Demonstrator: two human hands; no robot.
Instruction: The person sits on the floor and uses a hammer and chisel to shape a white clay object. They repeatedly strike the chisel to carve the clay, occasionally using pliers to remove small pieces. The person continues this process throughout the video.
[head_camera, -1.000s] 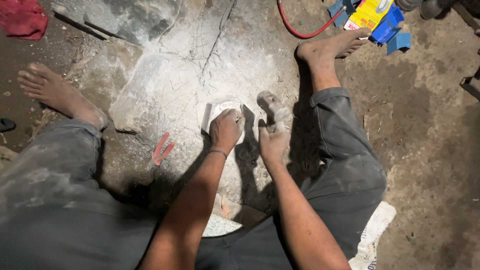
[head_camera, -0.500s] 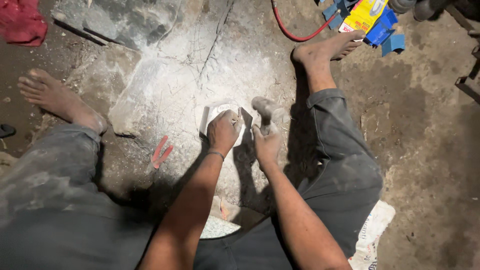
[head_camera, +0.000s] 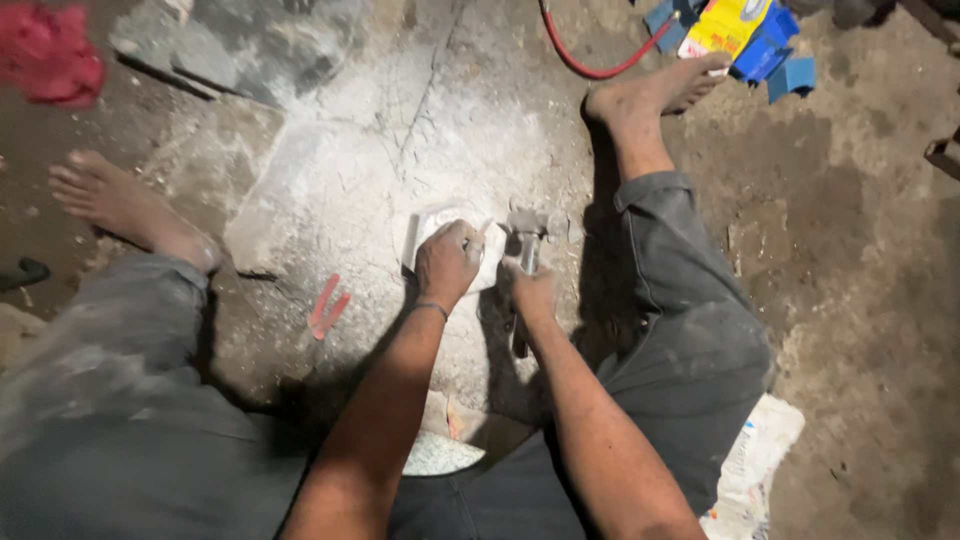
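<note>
I see my left hand (head_camera: 447, 262) pressed down on a small white stone piece (head_camera: 432, 228) that lies on the pale, dust-covered slab (head_camera: 370, 170) in the middle of the scene, between my two outstretched legs. The fingers are curled over the near right part of the piece and seem to pinch a thin chisel-like tool (head_camera: 484, 229) whose tip pokes out just past them toward the far right; the white piece shows mostly on the far left side of the fingers, its edge peeking out beyond the knuckles. My right hand (head_camera: 531, 288) sits just to the right of the left one, almost touching it, with fingers wrapped tight around the handle of a hammer (head_camera: 526, 232); the hammer's head lies just beyond that hand and right beside the chisel tip, close to the stone's right edge. A thin band circles my left wrist. On the slab to the near left lies a small red strip (head_camera: 327, 306). Far right, beyond my right foot (head_camera: 655, 92), sit blue and yellow boxes (head_camera: 745, 40) and a red hose (head_camera: 590, 62). A red cloth (head_camera: 48, 55) lies at the far left.
</note>
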